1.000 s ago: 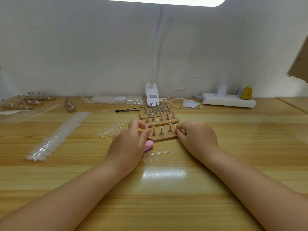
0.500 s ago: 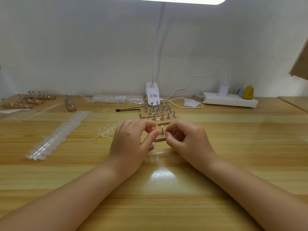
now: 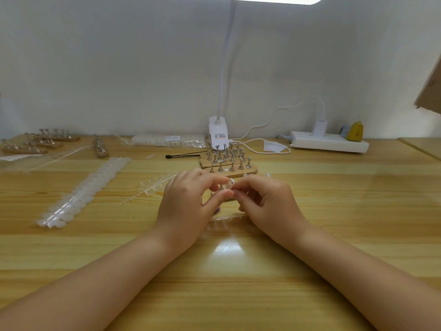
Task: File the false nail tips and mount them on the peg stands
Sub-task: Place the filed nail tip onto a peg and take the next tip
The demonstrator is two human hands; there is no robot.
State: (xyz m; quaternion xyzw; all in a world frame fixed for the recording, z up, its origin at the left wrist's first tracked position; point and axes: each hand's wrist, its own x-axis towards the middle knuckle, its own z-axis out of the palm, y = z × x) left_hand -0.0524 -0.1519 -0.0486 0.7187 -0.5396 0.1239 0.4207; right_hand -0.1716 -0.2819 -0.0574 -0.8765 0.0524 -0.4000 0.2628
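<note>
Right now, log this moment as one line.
left hand: pinching nail tip | right hand: pinching same tip | nearest peg stand: below hands | file: mostly hidden

Clear nail tip (image 3: pixel 231 180) — pinched above wooden peg stands (image 3: pixel 230 167) — upright pegs.

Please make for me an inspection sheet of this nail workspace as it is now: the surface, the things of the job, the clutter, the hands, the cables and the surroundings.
Surface: wooden table, glossy, lamp glare near the middle.
Job's things: peg stands grouped behind the hands; more peg stands far left; nail tip strips left of centre; one nail tip between the fingertips.
Clutter: black stick; plastic bag of tips.
Hands: left hand and right hand both pinch the nail tip.
Cables: white cable from lamp base to power strip.
Surroundings: white wall.
</note>
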